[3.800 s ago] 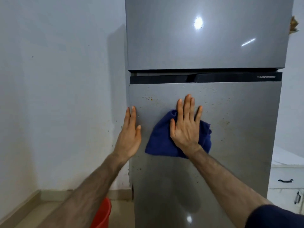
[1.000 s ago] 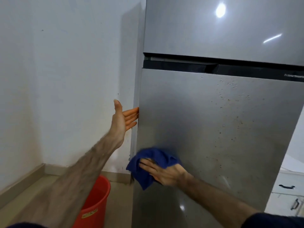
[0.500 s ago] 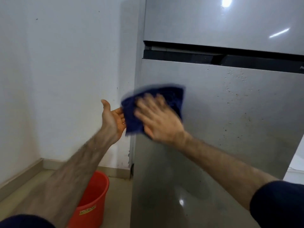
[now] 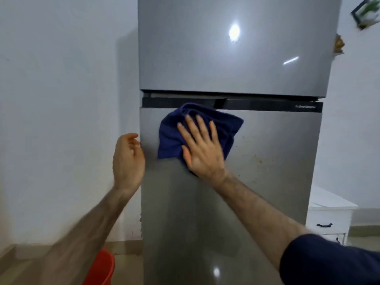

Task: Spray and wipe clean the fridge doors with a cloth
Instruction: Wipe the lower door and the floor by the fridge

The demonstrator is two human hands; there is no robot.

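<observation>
A grey two-door fridge fills the middle of the view, with its upper door [image 4: 236, 58] above a black strip and its lower door [image 4: 267, 171] below. My right hand [image 4: 202, 151] presses a dark blue cloth [image 4: 170, 132] flat against the top left of the lower door, fingers straight and spread. My left hand [image 4: 128, 159] hovers at the fridge's left edge with fingers loosely curled and nothing in it. Small brown specks dot the lower door to the right of the cloth.
A red bucket [image 4: 100, 270] stands on the floor at the lower left, beside the fridge. A white wall runs along the left. A white cabinet [image 4: 329, 214] with dark handles sits to the right of the fridge.
My right hand has carried the cloth from the door's left edge up and right to just under the black strip. My left hand has come off the fridge's side and its fingers have curled.
</observation>
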